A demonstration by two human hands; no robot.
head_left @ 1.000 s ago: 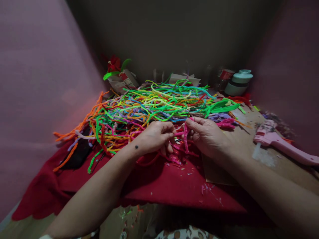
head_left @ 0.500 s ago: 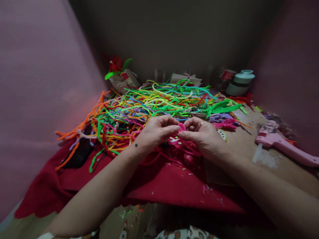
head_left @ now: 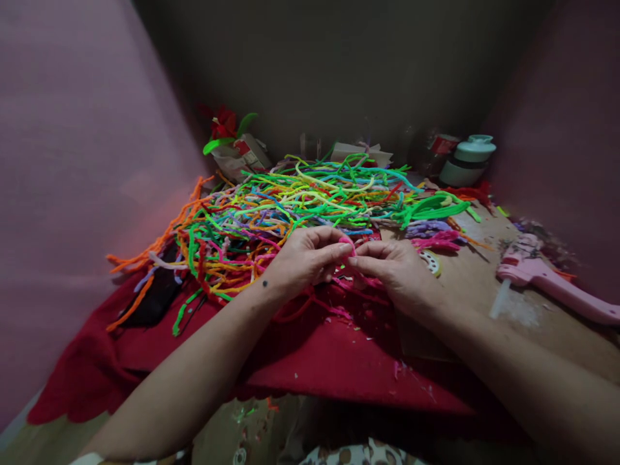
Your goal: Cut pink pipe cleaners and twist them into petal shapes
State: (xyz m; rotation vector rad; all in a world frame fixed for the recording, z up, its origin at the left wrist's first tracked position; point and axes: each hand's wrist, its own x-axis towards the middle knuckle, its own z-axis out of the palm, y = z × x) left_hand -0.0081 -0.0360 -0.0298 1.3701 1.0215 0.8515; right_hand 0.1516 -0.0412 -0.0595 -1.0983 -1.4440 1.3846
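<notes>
Between my two hands is a short pink pipe cleaner (head_left: 347, 243), bent into a small curve and partly hidden by the fingers. My left hand (head_left: 312, 258) is closed, its thumb and fingertip pinching the pink piece from the left. From the right, my right hand (head_left: 394, 266) pinches the end of the same piece between thumb and forefinger. Just behind the hands spreads a large heap of loose pipe cleaners (head_left: 310, 200) in green, orange, yellow and other colours. More pink pipe cleaners (head_left: 438, 241) lie beyond my right hand.
A pink glue gun (head_left: 547, 274) rests on a brown board (head_left: 477, 300) at the right. A yellow-rimmed round spool (head_left: 430, 263) lies by my right wrist. At the back stand a teal-lidded jar (head_left: 469, 158) and a red flower (head_left: 225, 123). Small scraps dot the red cloth (head_left: 339, 361).
The pink pipe cleaner has turned between my fingers, its round loop now showing less. My right hand has lowered slightly and its grip has shifted. My left hand has barely moved.
</notes>
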